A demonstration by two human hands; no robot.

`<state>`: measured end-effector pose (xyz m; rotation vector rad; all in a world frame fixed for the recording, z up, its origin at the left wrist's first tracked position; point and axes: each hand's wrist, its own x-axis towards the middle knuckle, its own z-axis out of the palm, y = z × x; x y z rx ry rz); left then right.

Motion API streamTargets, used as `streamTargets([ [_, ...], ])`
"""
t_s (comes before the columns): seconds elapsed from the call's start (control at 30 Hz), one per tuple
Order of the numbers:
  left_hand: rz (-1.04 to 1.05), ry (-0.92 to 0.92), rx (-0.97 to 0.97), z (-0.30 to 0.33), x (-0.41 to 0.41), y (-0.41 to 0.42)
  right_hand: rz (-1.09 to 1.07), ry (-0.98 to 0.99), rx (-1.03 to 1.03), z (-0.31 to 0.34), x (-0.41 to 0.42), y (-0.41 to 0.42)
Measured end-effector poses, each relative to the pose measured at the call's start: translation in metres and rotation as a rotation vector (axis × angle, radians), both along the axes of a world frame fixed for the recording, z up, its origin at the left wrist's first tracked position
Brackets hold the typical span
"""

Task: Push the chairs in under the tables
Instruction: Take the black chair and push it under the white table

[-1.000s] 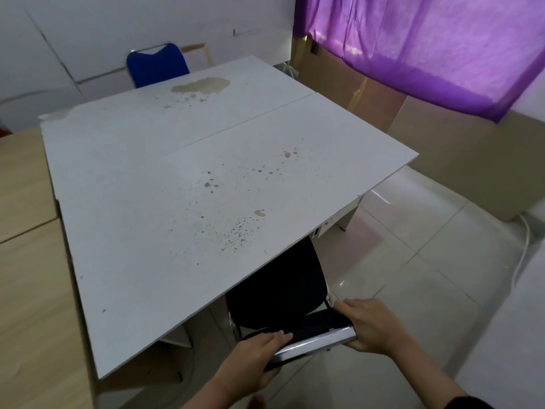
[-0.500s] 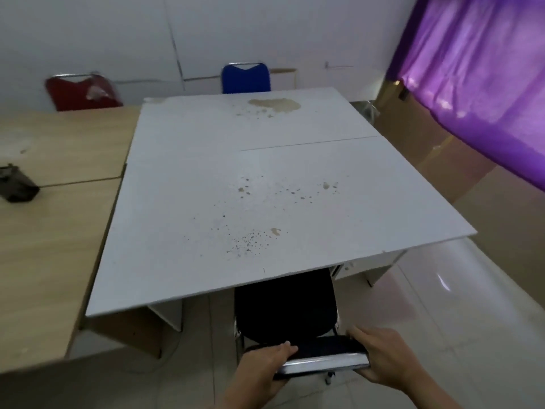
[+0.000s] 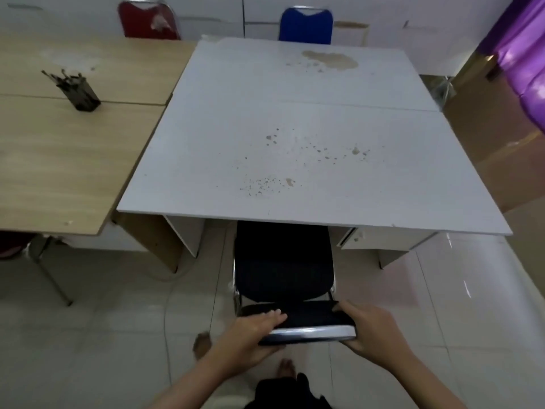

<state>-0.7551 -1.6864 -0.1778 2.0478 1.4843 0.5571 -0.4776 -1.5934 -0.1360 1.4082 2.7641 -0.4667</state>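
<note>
head | left hand (image 3: 250, 335) grip: curled over the top rail of the black chair (image 3: 283, 261) backrest | right hand (image 3: 371, 332) grip: clasping the rail's other end | chair: seat front tucked under near edge of white worktop (image 3: 295, 128), backrest outside it

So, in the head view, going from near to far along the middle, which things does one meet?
Hands on the backrest, left hand and right hand → black chair → white table → blue chair.
</note>
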Motion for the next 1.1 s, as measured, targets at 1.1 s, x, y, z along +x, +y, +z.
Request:
streamTargets([
  [1.1,0.146,-0.12,-0.064,0.036,0.018,0.055,-0.115,0.355,0.094,-0.011,0.007,0.006],
])
